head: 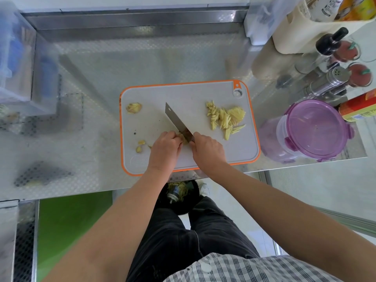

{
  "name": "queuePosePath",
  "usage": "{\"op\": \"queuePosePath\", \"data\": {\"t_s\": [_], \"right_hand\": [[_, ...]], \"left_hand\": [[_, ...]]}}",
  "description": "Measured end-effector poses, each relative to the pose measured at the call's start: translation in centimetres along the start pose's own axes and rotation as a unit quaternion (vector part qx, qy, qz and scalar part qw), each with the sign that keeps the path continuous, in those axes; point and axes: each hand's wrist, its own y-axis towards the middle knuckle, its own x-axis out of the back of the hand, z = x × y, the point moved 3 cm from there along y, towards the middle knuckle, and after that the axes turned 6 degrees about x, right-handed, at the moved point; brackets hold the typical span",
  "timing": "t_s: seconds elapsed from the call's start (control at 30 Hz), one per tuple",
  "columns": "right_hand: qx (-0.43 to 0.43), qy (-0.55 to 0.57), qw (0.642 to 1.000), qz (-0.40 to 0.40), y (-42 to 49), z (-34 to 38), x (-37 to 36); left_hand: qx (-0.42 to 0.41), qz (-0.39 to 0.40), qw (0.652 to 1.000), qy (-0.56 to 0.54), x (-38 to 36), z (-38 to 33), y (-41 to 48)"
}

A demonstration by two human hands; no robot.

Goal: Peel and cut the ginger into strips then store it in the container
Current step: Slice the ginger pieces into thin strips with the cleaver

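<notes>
Gripping the handle, the right hand (pixel 208 148) holds the cleaver (pixel 177 119) against the ginger piece (pixel 184 139), the blade's long axis pointing to 11 o'clock. Curled fingers of the left hand (pixel 165 147) pinch that piece. Cut strips (pixel 223 117) lie at 2 o'clock on the board (pixel 203 94); the lidded container (pixel 313 129) stands at 3 o'clock.

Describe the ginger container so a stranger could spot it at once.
Start at the orange-rimmed cutting board on the steel counter. Right of it stands a round clear container. Its translucent purple clip-on lid sets it apart from the metal shakers behind.
</notes>
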Motion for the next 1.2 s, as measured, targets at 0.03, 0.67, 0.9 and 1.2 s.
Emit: {"op": "queuePosePath", "data": {"t_s": [0.03,0.67,0.9,1.2], "right_hand": [[0.002,0.002,1.0,-0.004,0.1,0.0,-0.1],[0.003,0.002,0.999,0.032,0.0,-0.4,0.7],[-0.004,0.033,0.999,-0.021,-0.3,-0.8,0.4],[0.014,0.01,0.999,0.03,-0.7,-0.8,1.3]], "left_hand": [[0.001,-0.001,1.0,0.001,0.0,0.0,0.0],[-0.002,-0.008,1.0,-0.016,-0.2,0.2,-0.2],[0.009,-0.007,1.0,-0.024,-0.3,0.4,-0.4],[0.014,-0.005,0.999,-0.033,-0.1,0.3,-0.3]]}}
